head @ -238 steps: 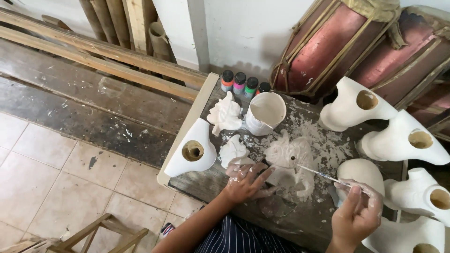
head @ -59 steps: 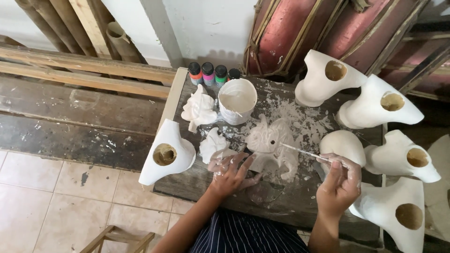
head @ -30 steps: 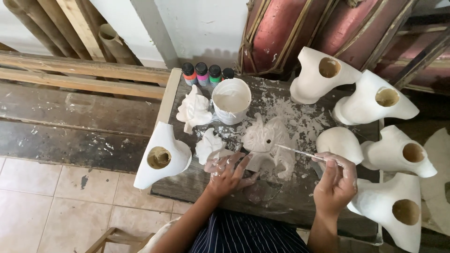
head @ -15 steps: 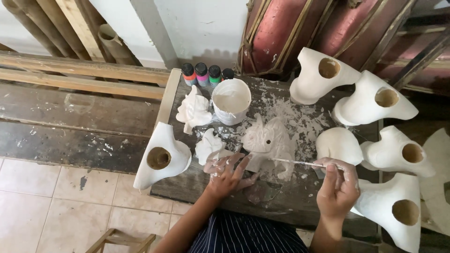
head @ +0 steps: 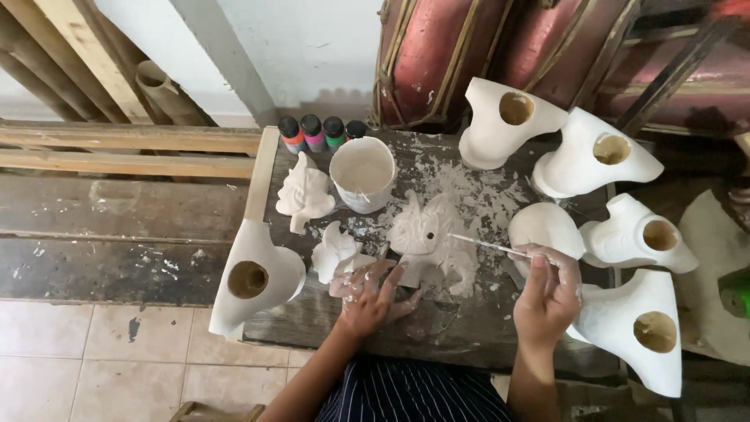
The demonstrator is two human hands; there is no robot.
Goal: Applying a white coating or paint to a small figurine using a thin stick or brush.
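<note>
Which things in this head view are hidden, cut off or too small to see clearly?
- Thin brush: its bristle tip is too small to tell from the white plaster animal figure.
- Left hand: it covers the figure's lower edge and whatever is under its palm.
- White hollow plaster cast: the right hand hides its near side.
- Green object: cut off by the right edge.

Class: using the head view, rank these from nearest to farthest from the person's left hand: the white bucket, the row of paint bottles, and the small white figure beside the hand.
1. Small white figure, just up and left of the left hand.
2. White bucket, farther back on the table.
3. Paint bottles, at the table's far edge, behind the bucket.
</note>
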